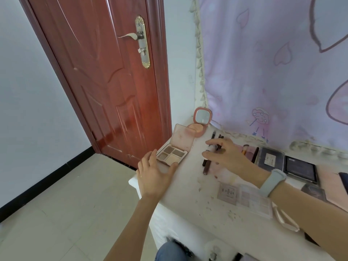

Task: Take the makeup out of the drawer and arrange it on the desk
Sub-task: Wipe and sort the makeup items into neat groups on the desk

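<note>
While left hand [154, 176] rests open at desk [188, 194] corner beside eyeshadow palette [172, 154], right hand [224, 155] pinches a small tube [213, 147].

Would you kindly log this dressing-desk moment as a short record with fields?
left hand: open, fingers spread at the near edge of the open eyeshadow palette
right hand: holds a small tube above the desk
behind palette: pink mirror compact, open
far right: two dark cases
wrist: pale band
</note>
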Demonstrator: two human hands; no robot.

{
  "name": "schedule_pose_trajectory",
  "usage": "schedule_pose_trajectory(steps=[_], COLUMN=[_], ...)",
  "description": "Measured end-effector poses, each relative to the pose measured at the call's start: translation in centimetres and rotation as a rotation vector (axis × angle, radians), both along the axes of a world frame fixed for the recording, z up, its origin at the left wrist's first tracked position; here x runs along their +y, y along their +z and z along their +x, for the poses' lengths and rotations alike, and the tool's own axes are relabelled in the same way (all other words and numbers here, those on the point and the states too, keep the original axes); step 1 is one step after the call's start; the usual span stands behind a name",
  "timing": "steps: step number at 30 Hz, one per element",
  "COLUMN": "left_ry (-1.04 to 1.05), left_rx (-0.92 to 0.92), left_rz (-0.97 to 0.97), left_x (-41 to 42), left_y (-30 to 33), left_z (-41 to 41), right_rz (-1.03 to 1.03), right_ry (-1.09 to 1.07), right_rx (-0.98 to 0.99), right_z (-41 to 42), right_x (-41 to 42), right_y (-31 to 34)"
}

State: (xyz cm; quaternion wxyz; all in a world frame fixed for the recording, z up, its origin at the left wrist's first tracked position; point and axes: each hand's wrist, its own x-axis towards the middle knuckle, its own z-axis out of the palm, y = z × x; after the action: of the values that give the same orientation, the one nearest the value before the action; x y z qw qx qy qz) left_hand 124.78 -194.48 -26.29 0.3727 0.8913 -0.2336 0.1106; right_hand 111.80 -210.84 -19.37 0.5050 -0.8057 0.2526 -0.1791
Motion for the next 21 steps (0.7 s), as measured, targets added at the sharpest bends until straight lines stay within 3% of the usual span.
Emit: schedule_pose_trajectory(steps=[3, 7, 10, 13, 18, 21], left_ry=[-0.119, -0.420, -0.554, -0.635, -0.637, -0.626], left_rx=[0.033, 0.096, 0.141, 0.112, 0.048, -0.014], left_rz=[-0.293, -0.413, -0.410, -0.378, -0.362, -0.274], left_x=[0.2, -0.7, -1.5, -1.9, -1.9, -1.7], left_y=[0.3, 0.5, 0.6, 0.6, 0.2, -0.3], left_z=[-2.3, -7.2, -9.5, -10.7, -11.0, -11.1], right_rz=[0.264, 0.264, 0.319, 0.229, 0.216, 0.025], right_ry=[-0.038, -0.043, -0.052, -0.097, -0.075, -0.096], right_rx=[-0.062, 0.009, -0.072, -0.067, -0.121, -0.016], right_z=[-2.4, -5.4, -7.1, -8.2, -8.4, -8.2], right_x=[0.5, 1.5, 1.9, 2.2, 3.1, 2.8], right_y=[0.6, 0.0, -0.4, -0.7, -0.8, -1.0])
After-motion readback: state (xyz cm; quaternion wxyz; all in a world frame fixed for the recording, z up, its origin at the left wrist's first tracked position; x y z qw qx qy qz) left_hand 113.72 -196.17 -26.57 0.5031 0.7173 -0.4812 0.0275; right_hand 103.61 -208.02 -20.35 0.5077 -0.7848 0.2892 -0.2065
